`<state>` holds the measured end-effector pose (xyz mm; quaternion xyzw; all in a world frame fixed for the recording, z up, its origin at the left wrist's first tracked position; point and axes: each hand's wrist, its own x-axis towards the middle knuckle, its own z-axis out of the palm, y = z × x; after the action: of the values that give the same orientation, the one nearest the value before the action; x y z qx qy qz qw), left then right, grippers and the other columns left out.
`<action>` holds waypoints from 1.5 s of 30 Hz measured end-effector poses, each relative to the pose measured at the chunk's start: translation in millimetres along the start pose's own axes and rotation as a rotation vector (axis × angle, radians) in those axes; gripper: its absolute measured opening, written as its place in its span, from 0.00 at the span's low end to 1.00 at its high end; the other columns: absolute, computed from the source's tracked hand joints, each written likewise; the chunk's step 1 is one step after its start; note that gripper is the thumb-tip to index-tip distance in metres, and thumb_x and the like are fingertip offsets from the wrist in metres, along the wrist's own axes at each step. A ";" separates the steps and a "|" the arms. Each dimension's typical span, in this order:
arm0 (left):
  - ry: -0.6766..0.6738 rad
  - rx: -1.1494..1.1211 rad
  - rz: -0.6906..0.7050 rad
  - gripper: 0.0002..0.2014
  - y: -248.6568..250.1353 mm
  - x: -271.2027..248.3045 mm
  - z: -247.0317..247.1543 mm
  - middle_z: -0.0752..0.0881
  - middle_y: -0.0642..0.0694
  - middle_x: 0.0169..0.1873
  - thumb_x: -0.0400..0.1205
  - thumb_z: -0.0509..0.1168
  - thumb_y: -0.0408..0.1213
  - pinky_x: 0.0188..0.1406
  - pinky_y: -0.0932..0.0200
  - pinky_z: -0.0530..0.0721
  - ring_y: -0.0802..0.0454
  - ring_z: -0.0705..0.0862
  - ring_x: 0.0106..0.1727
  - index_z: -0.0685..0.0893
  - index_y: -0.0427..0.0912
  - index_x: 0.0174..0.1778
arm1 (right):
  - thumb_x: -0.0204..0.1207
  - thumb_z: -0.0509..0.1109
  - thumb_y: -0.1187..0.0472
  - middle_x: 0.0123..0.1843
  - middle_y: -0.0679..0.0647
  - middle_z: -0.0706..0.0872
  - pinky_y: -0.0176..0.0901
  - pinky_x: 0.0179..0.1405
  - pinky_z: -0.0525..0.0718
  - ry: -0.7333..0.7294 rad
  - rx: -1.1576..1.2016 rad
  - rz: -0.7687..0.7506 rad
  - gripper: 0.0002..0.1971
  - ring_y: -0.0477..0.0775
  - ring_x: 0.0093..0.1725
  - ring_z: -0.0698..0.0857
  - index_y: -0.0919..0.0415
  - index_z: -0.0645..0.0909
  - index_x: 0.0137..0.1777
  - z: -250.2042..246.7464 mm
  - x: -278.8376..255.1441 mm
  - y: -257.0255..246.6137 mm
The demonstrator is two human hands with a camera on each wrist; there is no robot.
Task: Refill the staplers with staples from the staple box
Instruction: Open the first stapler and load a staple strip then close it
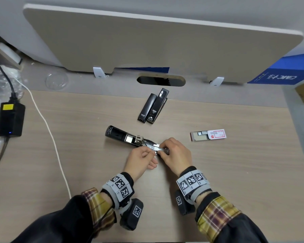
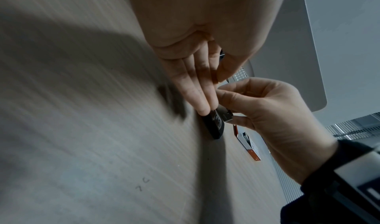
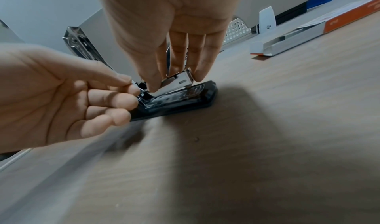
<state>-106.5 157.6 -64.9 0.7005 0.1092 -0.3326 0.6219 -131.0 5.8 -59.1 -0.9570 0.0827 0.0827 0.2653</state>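
An open black stapler (image 1: 118, 135) lies mid-desk with its lid flipped back to the left and its silver magazine (image 1: 156, 147) bared. My right hand (image 1: 162, 152) grips the magazine's front end (image 3: 180, 79) between thumb and fingers, lifting it off the black base (image 3: 185, 102). My left hand (image 1: 152, 153) pinches a thin silvery piece, seemingly a staple strip (image 3: 136, 83), at the magazine's rear. The staple box (image 1: 208, 135) lies to the right, its tray slid out with staples showing. A second black stapler (image 1: 154, 106) lies closed farther back.
A black power adapter (image 1: 10, 120) and a white cable (image 1: 47, 127) lie on the left of the desk. A beige divider panel (image 1: 147, 44) stands along the back above a cable slot (image 1: 161, 81). A blue box (image 1: 284, 71) sits at the back right.
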 end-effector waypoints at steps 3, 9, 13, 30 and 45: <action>0.003 0.001 0.006 0.07 0.2 0.3 -0.2 0.88 0.30 0.33 0.82 0.64 0.30 0.34 0.54 0.87 0.45 0.86 0.29 0.84 0.34 0.40 | 0.72 0.70 0.54 0.50 0.43 0.81 0.43 0.39 0.79 0.024 0.011 -0.051 0.08 0.48 0.54 0.80 0.47 0.81 0.50 1.6 -2.8 1.8; 0.006 0.021 0.021 0.08 -1.3 0.7 0.0 0.88 0.35 0.30 0.83 0.64 0.31 0.32 0.55 0.87 0.47 0.86 0.29 0.84 0.32 0.41 | 0.70 0.61 0.57 0.61 0.48 0.81 0.45 0.45 0.82 0.016 0.019 -0.208 0.15 0.54 0.57 0.80 0.50 0.87 0.51 7.9 -2.6 -0.2; 0.005 0.018 0.024 0.07 -1.5 0.6 0.4 0.88 0.34 0.30 0.83 0.64 0.31 0.32 0.56 0.87 0.47 0.87 0.28 0.84 0.32 0.42 | 0.70 0.57 0.56 0.60 0.47 0.82 0.44 0.46 0.81 0.014 -0.003 -0.176 0.18 0.54 0.57 0.80 0.51 0.89 0.49 8.2 -1.6 1.1; 0.141 0.153 -0.207 0.03 5.5 2.2 -48.8 0.85 0.34 0.27 0.83 0.60 0.28 0.16 0.59 0.82 0.46 0.81 0.17 0.77 0.31 0.50 | 0.74 0.63 0.64 0.53 0.47 0.82 0.40 0.48 0.76 0.008 0.152 0.002 0.13 0.50 0.57 0.79 0.53 0.85 0.53 -23.0 -3.0 -9.8; 0.310 0.027 0.135 0.25 62.4 -7.0 -88.0 0.84 0.48 0.45 0.70 0.76 0.25 0.40 0.55 0.81 0.50 0.84 0.43 0.72 0.45 0.57 | 0.75 0.70 0.52 0.51 0.49 0.81 0.50 0.52 0.81 -0.209 0.194 -0.207 0.09 0.48 0.44 0.78 0.49 0.83 0.54 -48.0 21.0 -90.0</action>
<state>-47.4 229.9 -10.4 0.7575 0.1522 -0.1796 0.6089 -86.8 54.5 21.7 -0.9166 -0.0365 0.1455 0.3706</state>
